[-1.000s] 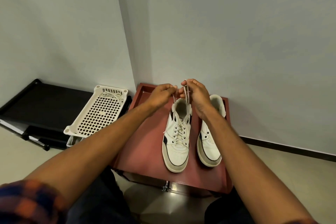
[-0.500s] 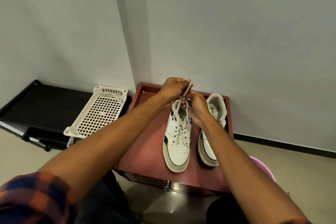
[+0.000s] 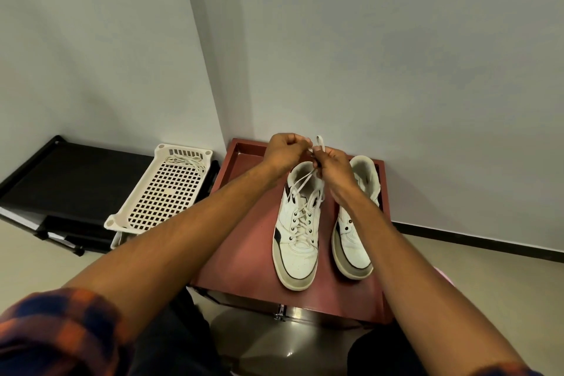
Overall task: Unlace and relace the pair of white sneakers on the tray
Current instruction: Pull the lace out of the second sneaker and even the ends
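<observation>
Since half a second ago our left hand (image 3: 282, 151) has stayed high while the right hand (image 3: 331, 166) rose to meet it. Our right forearm hides part of the right sneaker (image 3: 354, 232). Both hands pinch the lace (image 3: 305, 183) above the left sneaker (image 3: 297, 232), white with dark trim, on the red tray (image 3: 244, 247).

Right forearm (image 3: 363, 210) covers the inner side and eyelet row of the right sneaker (image 3: 355, 241), so can't tell if it's laced. Right hand (image 3: 332, 166) hides part of the left sneaker's (image 3: 297, 241) collar. Where the lace (image 3: 305, 189) ends sit inside both grips is hidden by the fingers. Loose lace in the white basket (image 3: 161, 192) is too small to trace. Pink object (image 3: 442, 273) is mostly behind the right arm.
</observation>
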The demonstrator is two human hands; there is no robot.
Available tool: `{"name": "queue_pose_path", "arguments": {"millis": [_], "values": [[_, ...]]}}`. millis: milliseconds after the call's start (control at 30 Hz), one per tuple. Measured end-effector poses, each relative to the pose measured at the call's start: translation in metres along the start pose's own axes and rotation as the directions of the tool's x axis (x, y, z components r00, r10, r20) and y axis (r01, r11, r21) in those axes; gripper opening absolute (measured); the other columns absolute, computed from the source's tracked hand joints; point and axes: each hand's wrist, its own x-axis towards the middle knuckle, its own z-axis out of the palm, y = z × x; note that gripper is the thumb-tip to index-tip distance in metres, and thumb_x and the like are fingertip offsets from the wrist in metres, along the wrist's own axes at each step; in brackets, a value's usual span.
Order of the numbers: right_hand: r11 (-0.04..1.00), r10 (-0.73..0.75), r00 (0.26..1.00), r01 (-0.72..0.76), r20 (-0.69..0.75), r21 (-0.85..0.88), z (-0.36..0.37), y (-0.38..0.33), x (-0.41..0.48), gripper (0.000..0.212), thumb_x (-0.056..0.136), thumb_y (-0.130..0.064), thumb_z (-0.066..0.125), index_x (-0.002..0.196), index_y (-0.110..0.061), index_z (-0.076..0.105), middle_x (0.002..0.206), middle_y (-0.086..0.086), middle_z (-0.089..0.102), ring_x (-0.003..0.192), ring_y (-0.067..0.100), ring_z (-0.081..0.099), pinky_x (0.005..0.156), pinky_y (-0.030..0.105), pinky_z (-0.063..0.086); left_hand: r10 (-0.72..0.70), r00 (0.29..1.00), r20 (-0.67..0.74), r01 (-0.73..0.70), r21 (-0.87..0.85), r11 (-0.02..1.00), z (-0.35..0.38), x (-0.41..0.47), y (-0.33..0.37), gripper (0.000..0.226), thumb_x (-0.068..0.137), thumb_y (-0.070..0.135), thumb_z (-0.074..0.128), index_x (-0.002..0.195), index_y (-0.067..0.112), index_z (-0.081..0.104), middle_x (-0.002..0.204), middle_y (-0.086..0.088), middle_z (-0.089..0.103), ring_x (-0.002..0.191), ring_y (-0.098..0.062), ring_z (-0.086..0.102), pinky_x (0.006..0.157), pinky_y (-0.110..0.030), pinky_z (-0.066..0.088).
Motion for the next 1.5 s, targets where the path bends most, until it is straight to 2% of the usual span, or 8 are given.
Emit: {"name": "queue_pose_path", "arguments": {"millis": [100, 233, 467, 600, 900, 1033, 1133, 1500], "values": [[0.928, -0.085, 0.996, 0.085, 0.014, -0.363, -0.010, -0.006, 0.017, 0.038, 0.105, -0.025, 0.053, 0.071, -0.013, 0.065, 0.062, -0.001, 0.060, 0.057, 0.011, 0.052, 0.062, 0.028, 0.039, 0.031, 0.999, 0.025, -0.035, 0.199, 0.979, -0.008, 0.005, -0.029, 0.009, 0.091, 0.008, 0.066, 0.096, 0.002, 0.071, 0.097, -0.015, 0.074, 0.085, -0.019, 0.069, 0.088, -0.038, 0.056], [0.566, 0.026, 0.982, 0.141, 0.188, -0.812, -0.012, -0.010, 0.042, 0.026, 0.103, -0.027, 0.056, 0.084, -0.016, 0.071, 0.074, 0.001, 0.065, 0.074, 0.022, 0.060, 0.065, 0.030, 0.038, 0.001, 0.998, 0.063, -0.032, 0.485, 0.874, -0.017, 0.007, -0.059, 0.019, 0.091, 0.022, 0.070, 0.109, 0.016, 0.071, 0.100, -0.001, 0.072, 0.093, -0.019, 0.069, 0.088, -0.038, 0.057], [0.258, 0.218, 0.960, 0.116, 0.175, -0.959, 0.021, -0.009, 0.044, 0.021, 0.083, -0.016, 0.075, 0.069, -0.009, 0.061, 0.075, 0.006, 0.063, 0.065, 0.021, 0.060, 0.054, 0.027, 0.041, 0.036, 0.986, 0.162, -0.143, 0.716, 0.684, -0.016, 0.010, -0.079, 0.018, 0.092, 0.021, 0.062, 0.105, 0.016, 0.072, 0.094, -0.007, 0.073, 0.084, -0.022, 0.069, 0.070, -0.032, 0.055], [0.230, 0.184, 0.976, 0.070, 0.114, -0.971, 0.026, 0.011, 0.037, 0.023, 0.083, -0.019, 0.077, 0.103, -0.009, 0.074, 0.103, 0.011, 0.075, 0.097, 0.030, 0.071, 0.076, 0.034, 0.052, 0.051, 0.992, 0.117, -0.120, 0.712, 0.692, -0.019, 0.012, -0.078, 0.014, 0.093, 0.021, 0.064, 0.095, 0.015, 0.077, 0.074, 0.000, 0.069, 0.066, -0.014, 0.062, 0.063, -0.025, 0.048], [0.318, 0.095, 0.990, 0.069, 0.104, -0.946, 0.016, -0.008, 0.037, 0.021, 0.080, -0.030, 0.076, 0.084, -0.010, 0.075, 0.079, 0.004, 0.069, 0.077, 0.021, 0.064, 0.063, 0.030, 0.046, 0.077, 0.996, 0.044, -0.089, 0.520, 0.850, -0.028, 0.023, -0.074, 0.011, 0.092, 0.015, 0.067, 0.091, 0.013, 0.078, 0.074, 0.005, 0.072, 0.057, 0.003, 0.059, 0.059, -0.012, 0.045], [0.502, -0.021, 0.999, 0.036, 0.029, -0.864, -0.007, -0.016, 0.022, 0.009, 0.083, -0.021, 0.073, 0.083, -0.016, 0.080, 0.083, 0.003, 0.076, 0.080, 0.019, 0.069, 0.074, 0.030, 0.052, 0.116, 0.986, 0.120, -0.165, 0.609, 0.776, -0.032, 0.020, -0.078, 0.016, 0.093, 0.018, 0.067, 0.106, 0.015, 0.076, 0.094, 0.006, 0.074, 0.070, 0.003, 0.062, 0.059, -0.002, 0.042], [0.502, 0.083, 0.982, 0.105, 0.168, -0.859, -0.012, -0.010, 0.005, 0.010, 0.085, -0.029, 0.077, 0.091, -0.024, 0.081, 0.086, -0.009, 0.073, 0.080, 0.009, 0.066, 0.074, 0.026, 0.047, 0.128, 0.957, 0.259, -0.275, 0.687, 0.672, -0.029, 0.014, -0.080, 0.019, 0.092, 0.024, 0.069, 0.106, 0.014, 0.076, 0.099, 0.002, 0.067, 0.078, -0.011, 0.063, 0.069, -0.022, 0.049], [0.362, -0.038, 0.871, 0.469, 0.490, -0.806, -0.024, 0.033, -0.019, 0.084, 0.070, -0.041, 0.091, 0.143, -0.023, 0.055, 0.119, -0.005, 0.054, 0.109, 0.015, 0.054, 0.083, 0.024, 0.038, 0.159, 0.930, 0.333, -0.352, 0.677, 0.646, -0.032, 0.019, -0.085, 0.013, 0.091, 0.022, 0.071, 0.096, 0.010, 0.076, 0.090, 0.001, 0.061, 0.078, -0.010, 0.058, 0.076, -0.031, 0.050]]}}
